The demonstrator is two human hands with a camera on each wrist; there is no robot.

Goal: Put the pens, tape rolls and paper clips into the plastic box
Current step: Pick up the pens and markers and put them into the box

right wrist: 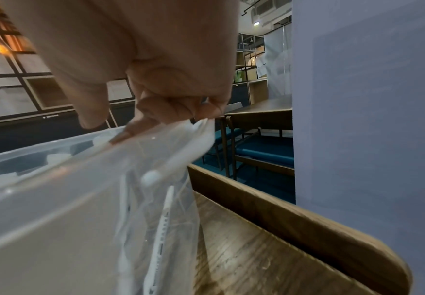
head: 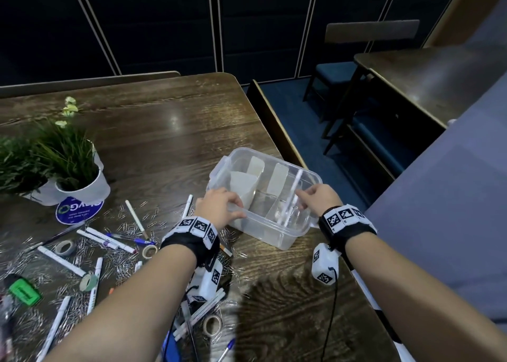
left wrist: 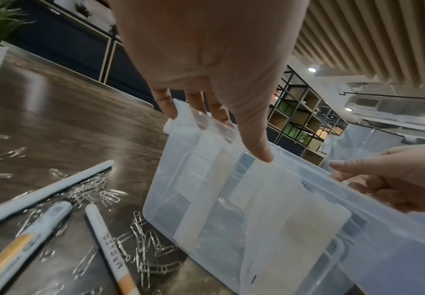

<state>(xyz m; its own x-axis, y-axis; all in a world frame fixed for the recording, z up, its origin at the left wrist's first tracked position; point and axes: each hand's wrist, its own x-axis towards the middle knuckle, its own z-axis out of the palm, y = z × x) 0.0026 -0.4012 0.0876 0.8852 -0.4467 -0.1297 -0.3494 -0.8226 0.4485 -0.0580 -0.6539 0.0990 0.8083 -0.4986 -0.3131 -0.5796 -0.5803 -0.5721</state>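
Clear plastic box [head: 277, 232] on dark wood-grain desk [head: 170, 120]; white pens [head: 61, 261]; green highlighter [head: 23, 291]; checkered black-and-white wristbands [head: 196, 228].

We see a dark wooden table [head: 170, 120] bearing the plastic box [head: 274, 235], scattered pens [head: 61, 261], paper clips [head: 129, 227], tape rolls [head: 64, 247], two potted plants [head: 82, 180] and, perhaps, a green highlighter [head: 23, 290].
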